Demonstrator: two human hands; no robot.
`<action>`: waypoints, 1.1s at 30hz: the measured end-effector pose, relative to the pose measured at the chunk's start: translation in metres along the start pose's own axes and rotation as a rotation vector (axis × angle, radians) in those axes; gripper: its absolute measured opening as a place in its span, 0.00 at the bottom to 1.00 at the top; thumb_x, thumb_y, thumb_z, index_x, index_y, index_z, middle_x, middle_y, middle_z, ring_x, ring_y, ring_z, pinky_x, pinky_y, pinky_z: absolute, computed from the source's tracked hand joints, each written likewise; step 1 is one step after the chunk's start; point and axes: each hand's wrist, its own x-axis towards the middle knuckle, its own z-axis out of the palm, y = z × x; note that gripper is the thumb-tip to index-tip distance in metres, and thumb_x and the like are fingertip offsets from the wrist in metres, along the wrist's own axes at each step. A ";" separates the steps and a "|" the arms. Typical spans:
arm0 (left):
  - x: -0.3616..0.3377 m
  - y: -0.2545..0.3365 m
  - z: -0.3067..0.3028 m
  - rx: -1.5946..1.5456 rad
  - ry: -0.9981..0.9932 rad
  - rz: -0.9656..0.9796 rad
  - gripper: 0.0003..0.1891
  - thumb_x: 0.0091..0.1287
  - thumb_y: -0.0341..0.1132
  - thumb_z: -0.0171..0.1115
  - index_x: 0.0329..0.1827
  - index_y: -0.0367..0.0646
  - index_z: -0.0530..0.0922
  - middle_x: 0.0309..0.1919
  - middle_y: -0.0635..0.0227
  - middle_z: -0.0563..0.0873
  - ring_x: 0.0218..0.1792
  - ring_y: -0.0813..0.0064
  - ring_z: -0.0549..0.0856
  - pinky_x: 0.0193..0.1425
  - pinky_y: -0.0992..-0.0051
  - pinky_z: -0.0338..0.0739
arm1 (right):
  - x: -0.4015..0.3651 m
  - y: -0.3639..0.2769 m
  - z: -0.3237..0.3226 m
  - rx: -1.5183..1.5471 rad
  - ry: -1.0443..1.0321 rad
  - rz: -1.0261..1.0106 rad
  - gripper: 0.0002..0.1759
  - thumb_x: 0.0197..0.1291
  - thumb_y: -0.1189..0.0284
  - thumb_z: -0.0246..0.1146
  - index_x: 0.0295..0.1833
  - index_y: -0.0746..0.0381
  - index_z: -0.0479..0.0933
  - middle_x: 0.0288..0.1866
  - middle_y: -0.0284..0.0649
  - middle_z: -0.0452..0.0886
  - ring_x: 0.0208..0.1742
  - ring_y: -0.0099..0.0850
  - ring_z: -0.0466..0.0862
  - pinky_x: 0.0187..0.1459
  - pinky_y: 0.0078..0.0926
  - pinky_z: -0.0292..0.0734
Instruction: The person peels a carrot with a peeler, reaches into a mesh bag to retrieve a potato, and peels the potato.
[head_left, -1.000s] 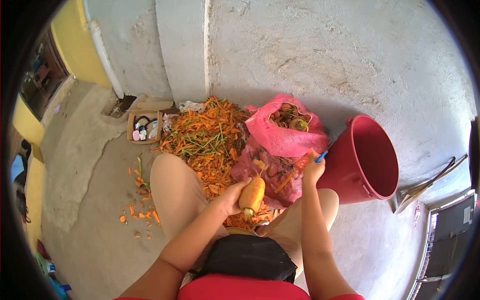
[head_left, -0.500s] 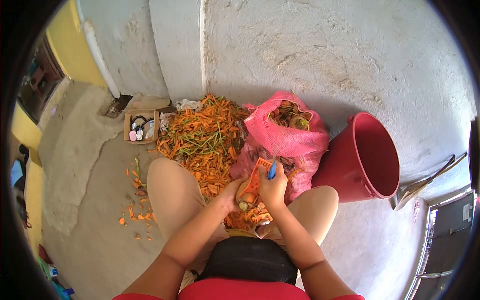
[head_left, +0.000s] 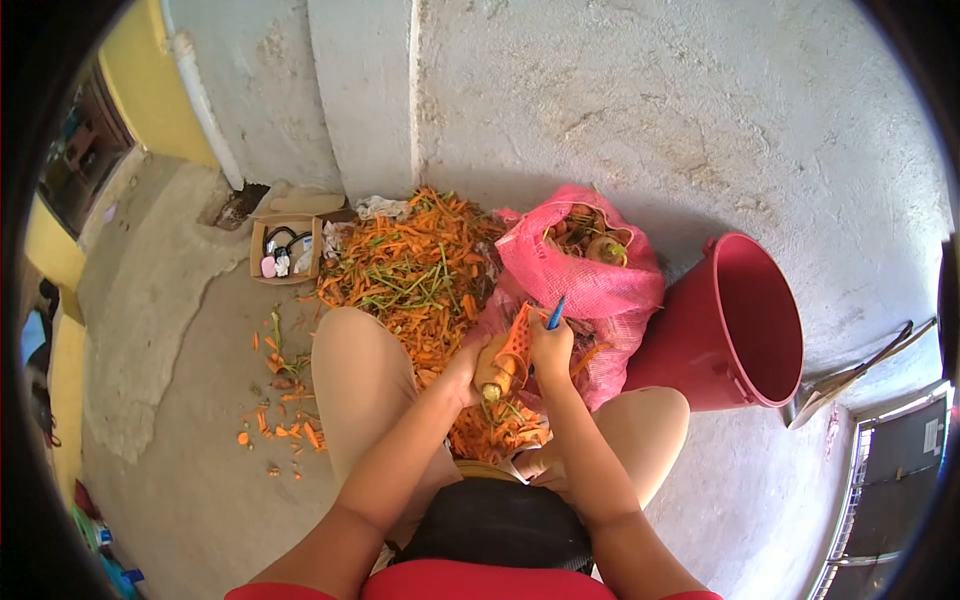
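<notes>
Now left hand (head_left: 464,365) clamped on carrot (head_left: 494,372), right hand (head_left: 552,347) closed round peeler (head_left: 554,313). Best: long strokes outward, rotate carrot between passes.

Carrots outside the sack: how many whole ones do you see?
1: the carrot held in the left hand, with the right hand holding a blue-handled peeler against it. A few more show in the open pink sack; others may be hidden inside or under the peelings.
</notes>
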 end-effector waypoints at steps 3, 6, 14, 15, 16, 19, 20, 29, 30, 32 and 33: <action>-0.001 -0.008 0.013 0.146 0.244 0.080 0.16 0.67 0.44 0.35 0.42 0.46 0.69 0.25 0.69 0.77 0.22 0.76 0.77 0.25 0.72 0.76 | -0.003 0.009 -0.001 0.039 0.045 0.050 0.11 0.54 0.68 0.57 0.31 0.67 0.71 0.13 0.30 0.63 0.14 0.19 0.60 0.17 0.23 0.56; -0.006 -0.008 0.018 0.134 0.216 0.065 0.15 0.67 0.44 0.34 0.43 0.47 0.69 0.25 0.70 0.77 0.22 0.76 0.77 0.25 0.73 0.76 | -0.006 0.006 -0.004 0.062 0.058 0.101 0.12 0.55 0.68 0.57 0.36 0.68 0.73 0.14 0.30 0.64 0.14 0.18 0.61 0.17 0.21 0.57; 0.003 -0.008 0.005 0.085 0.267 0.054 0.17 0.67 0.43 0.32 0.46 0.46 0.68 0.29 0.66 0.77 0.26 0.72 0.78 0.28 0.70 0.77 | -0.001 0.019 -0.003 0.154 0.056 0.207 0.14 0.56 0.68 0.55 0.40 0.69 0.73 0.15 0.29 0.64 0.15 0.18 0.61 0.19 0.21 0.58; 0.003 -0.009 0.005 0.074 0.289 0.059 0.17 0.67 0.43 0.31 0.46 0.46 0.68 0.30 0.65 0.78 0.26 0.72 0.79 0.29 0.70 0.77 | -0.004 0.013 -0.004 0.139 0.055 0.235 0.14 0.56 0.68 0.55 0.41 0.69 0.73 0.15 0.29 0.64 0.15 0.18 0.61 0.19 0.21 0.58; 0.004 -0.010 0.006 0.075 0.306 0.063 0.18 0.67 0.43 0.31 0.47 0.46 0.68 0.31 0.65 0.78 0.26 0.71 0.79 0.29 0.69 0.78 | -0.005 0.010 -0.004 0.124 0.053 0.264 0.14 0.56 0.68 0.55 0.41 0.69 0.73 0.15 0.28 0.64 0.15 0.18 0.61 0.19 0.21 0.57; 0.002 -0.010 0.009 0.090 0.328 0.064 0.18 0.67 0.44 0.31 0.48 0.46 0.68 0.32 0.64 0.77 0.27 0.70 0.79 0.30 0.68 0.78 | -0.006 0.014 -0.005 0.170 0.027 0.269 0.15 0.56 0.67 0.55 0.42 0.70 0.72 0.15 0.28 0.63 0.15 0.18 0.60 0.19 0.22 0.57; 0.003 -0.010 0.007 0.100 0.317 0.057 0.18 0.67 0.44 0.31 0.48 0.46 0.68 0.32 0.64 0.77 0.27 0.70 0.79 0.29 0.68 0.78 | -0.006 0.015 -0.005 0.169 0.035 0.281 0.15 0.56 0.67 0.55 0.42 0.70 0.72 0.15 0.28 0.62 0.15 0.18 0.60 0.19 0.22 0.56; -0.006 -0.011 0.017 0.125 0.338 0.050 0.17 0.66 0.43 0.32 0.43 0.43 0.67 0.26 0.65 0.76 0.23 0.72 0.77 0.25 0.70 0.76 | -0.004 0.025 -0.002 0.192 0.020 0.320 0.14 0.56 0.67 0.55 0.38 0.69 0.72 0.15 0.28 0.63 0.16 0.17 0.61 0.20 0.21 0.57; -0.008 -0.011 0.021 0.144 0.349 0.059 0.16 0.66 0.42 0.32 0.39 0.41 0.67 0.24 0.65 0.76 0.22 0.72 0.77 0.26 0.71 0.76 | -0.003 0.025 -0.002 0.181 0.013 0.335 0.14 0.56 0.66 0.55 0.38 0.69 0.72 0.16 0.28 0.64 0.17 0.17 0.62 0.20 0.20 0.57; -0.007 -0.011 0.021 0.109 0.335 0.069 0.16 0.66 0.42 0.32 0.40 0.42 0.67 0.23 0.65 0.76 0.22 0.72 0.77 0.25 0.72 0.76 | -0.002 0.025 -0.002 0.178 0.010 0.330 0.15 0.57 0.66 0.55 0.38 0.69 0.72 0.16 0.29 0.64 0.17 0.17 0.62 0.21 0.20 0.58; -0.006 -0.011 0.019 0.090 0.328 0.073 0.16 0.66 0.42 0.32 0.40 0.42 0.67 0.23 0.65 0.76 0.22 0.73 0.77 0.25 0.72 0.76 | -0.004 0.024 -0.002 0.184 0.017 0.310 0.15 0.57 0.66 0.54 0.39 0.70 0.72 0.17 0.29 0.64 0.17 0.16 0.62 0.21 0.19 0.58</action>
